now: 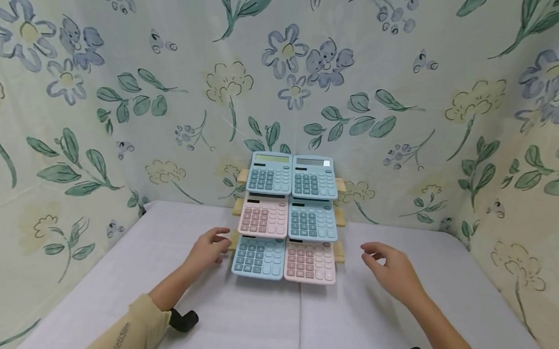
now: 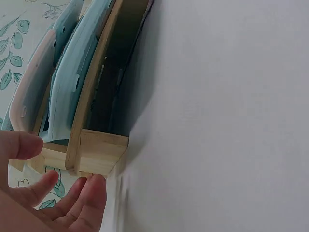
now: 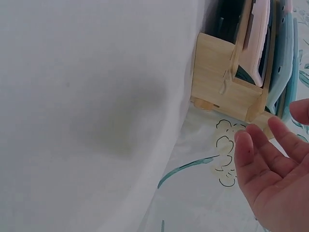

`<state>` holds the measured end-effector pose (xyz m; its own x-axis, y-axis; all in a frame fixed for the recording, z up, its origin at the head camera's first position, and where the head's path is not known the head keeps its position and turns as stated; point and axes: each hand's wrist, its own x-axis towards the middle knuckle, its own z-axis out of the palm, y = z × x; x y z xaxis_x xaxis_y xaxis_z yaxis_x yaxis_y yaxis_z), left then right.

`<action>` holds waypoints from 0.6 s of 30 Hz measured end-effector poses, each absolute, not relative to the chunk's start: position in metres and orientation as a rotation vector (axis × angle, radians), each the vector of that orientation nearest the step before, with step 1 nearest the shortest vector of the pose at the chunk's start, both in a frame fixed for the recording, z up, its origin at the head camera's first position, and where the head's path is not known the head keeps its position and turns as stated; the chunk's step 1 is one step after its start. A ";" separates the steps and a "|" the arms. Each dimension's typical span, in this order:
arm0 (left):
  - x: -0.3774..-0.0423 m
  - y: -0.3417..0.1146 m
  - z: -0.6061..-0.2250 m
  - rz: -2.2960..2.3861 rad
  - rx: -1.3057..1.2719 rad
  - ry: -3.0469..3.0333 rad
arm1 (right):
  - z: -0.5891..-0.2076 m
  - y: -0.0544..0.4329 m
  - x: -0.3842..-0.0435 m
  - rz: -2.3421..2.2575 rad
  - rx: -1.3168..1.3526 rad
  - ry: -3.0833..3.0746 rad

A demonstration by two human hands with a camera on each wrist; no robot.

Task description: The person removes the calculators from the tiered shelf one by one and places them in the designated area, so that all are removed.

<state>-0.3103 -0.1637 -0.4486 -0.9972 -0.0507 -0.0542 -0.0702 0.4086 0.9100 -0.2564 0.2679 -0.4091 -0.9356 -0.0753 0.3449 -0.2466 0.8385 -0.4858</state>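
Observation:
A stepped wooden rack (image 1: 340, 252) holds several calculators in three rows of two. Two blue calculators (image 1: 270, 174) fill the top row. In the middle row a pink calculator (image 1: 263, 215) sits left of a blue calculator (image 1: 313, 219). Below them are a blue calculator (image 1: 259, 257) on the left and a pink calculator (image 1: 310, 262) on the right. My left hand (image 1: 210, 251) holds nothing, its loosely bent fingers close to the rack's left end; whether they touch it I cannot tell. To the right, my right hand (image 1: 393, 270) hovers apart from the rack, fingers relaxed.
A white cloth (image 1: 269, 320) covers the table under the rack. Behind and at both sides hangs a floral curtain (image 1: 283, 126), close behind the rack. Black wrist mounts (image 1: 184, 321) stick out from both sleeves.

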 end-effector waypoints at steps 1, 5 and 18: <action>-0.311 -0.163 -0.449 1.737 -0.133 2.576 | -0.409 0.267 -0.257 0.803 0.226 -2.707; -0.311 -0.159 -0.446 1.849 -0.179 2.423 | -0.410 0.266 -0.261 0.942 0.177 -2.707; -0.317 -0.151 -0.458 2.014 -0.209 2.210 | -0.408 0.258 -0.272 1.363 0.071 -2.645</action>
